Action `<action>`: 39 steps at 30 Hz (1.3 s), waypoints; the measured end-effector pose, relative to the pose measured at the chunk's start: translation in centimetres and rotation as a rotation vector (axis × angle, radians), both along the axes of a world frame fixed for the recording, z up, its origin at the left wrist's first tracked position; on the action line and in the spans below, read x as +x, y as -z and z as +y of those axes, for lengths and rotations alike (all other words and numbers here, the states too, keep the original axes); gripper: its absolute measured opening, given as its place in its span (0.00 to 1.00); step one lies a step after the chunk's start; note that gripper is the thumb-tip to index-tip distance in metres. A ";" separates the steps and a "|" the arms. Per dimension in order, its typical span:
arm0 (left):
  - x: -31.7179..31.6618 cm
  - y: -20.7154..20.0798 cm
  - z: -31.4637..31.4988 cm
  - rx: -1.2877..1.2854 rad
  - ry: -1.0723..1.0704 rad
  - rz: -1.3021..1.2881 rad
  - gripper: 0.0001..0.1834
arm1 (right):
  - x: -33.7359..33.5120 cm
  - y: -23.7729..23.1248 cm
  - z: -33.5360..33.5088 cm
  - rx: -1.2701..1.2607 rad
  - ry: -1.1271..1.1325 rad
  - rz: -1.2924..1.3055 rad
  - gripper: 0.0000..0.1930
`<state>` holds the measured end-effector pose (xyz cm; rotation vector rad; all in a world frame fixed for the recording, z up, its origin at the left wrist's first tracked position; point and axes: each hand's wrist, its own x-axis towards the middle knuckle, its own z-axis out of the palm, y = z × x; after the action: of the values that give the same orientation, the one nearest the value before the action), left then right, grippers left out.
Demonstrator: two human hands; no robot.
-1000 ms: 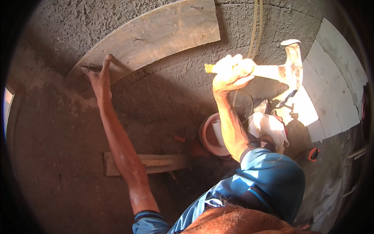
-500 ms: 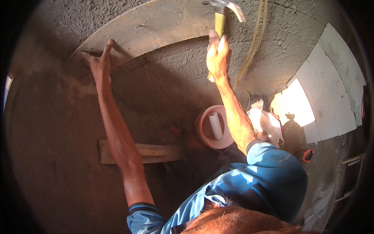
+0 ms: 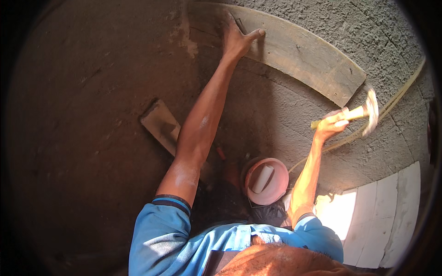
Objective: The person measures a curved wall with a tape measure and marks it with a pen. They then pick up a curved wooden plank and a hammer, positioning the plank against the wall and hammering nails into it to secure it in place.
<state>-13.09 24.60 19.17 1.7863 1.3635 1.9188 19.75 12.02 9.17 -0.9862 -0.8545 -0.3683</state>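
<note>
Left hand (image 3: 237,43) has thumb spread from fingers, pressed near left end of wooden plank (image 3: 301,51), most of it right of those fingers; likely stiff, rough, best steadied on the flat face. Right hand (image 3: 331,125) has fingers clamped on hammer (image 3: 357,113) by its handle, head just right of them; probably rigid, head-heavy, best gripped there.

Deep shadow at left, glare on white panels (image 3: 382,216) at lower right, blurred hammer head (image 3: 371,112), dark fisheye rim

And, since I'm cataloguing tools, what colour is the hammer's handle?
The hammer's handle is yellow, showing best in the head view.
</note>
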 end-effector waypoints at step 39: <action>-0.2 -1.0 -2.0 0.131 -0.046 -0.052 0.64 | -5.5 -7.1 -2.5 -0.370 -0.049 -0.909 0.14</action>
<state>-13.33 22.59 20.20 1.7627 1.3014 2.1083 14.21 9.50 16.25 -1.1365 -1.8145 -0.6486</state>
